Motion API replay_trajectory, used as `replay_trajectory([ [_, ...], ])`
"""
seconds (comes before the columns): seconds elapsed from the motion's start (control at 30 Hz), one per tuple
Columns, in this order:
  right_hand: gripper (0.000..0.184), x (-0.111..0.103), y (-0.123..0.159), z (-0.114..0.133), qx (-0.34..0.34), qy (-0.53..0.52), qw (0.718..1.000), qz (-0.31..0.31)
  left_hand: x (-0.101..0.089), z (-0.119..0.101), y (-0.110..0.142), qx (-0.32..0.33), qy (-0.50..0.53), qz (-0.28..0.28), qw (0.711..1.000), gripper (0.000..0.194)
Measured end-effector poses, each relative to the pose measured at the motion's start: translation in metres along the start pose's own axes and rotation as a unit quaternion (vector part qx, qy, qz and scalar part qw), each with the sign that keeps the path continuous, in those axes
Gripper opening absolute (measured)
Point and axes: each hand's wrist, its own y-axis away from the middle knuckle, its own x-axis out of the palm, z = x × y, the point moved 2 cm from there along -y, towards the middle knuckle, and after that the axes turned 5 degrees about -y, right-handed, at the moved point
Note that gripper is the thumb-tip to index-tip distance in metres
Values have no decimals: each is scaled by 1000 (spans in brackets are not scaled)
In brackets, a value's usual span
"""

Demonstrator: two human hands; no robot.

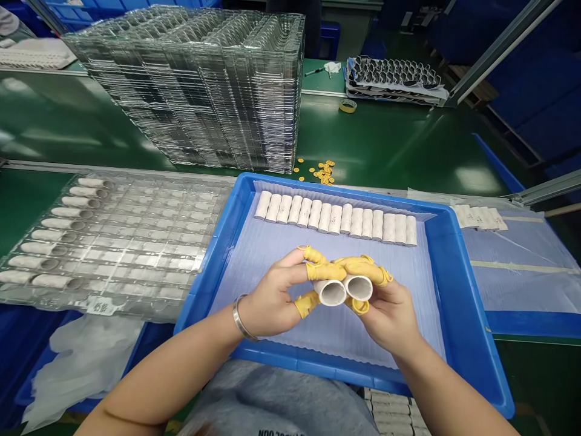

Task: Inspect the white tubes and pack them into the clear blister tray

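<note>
Two white hollow tubes are held side by side above the blue tray (482, 315), their open ends facing me. My left hand (281, 290), with yellow finger cots on its fingertips, is closed on the left tube (333, 293). Around the right tube (359, 288) are the fingers of my right hand (388, 300), also in yellow finger cots. Beyond my hands, a row of similar white tubes (334, 219) lies along the tray's far side on a pale ribbed liner (272, 272).
Left of the blue tray lies a clear compartment tray (136, 242) with white tubes in its left column. Behind it rises a tall stack of clear trays (195, 97). Loose yellow finger cots (324, 174) and a tape roll (347, 106) lie behind. More tubes (479, 217) rest at right.
</note>
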Motion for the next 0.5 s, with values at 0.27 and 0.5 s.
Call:
replay_trajectory([
  [0.27, 31, 1, -4, 3, -33, 17, 999, 10, -1, 0, -2, 16, -11, -2, 1000, 34],
  [0.5, 44, -8, 8, -10, 33, 39, 999, 18, -2, 5, -6, -16, 32, -48, 998, 36],
])
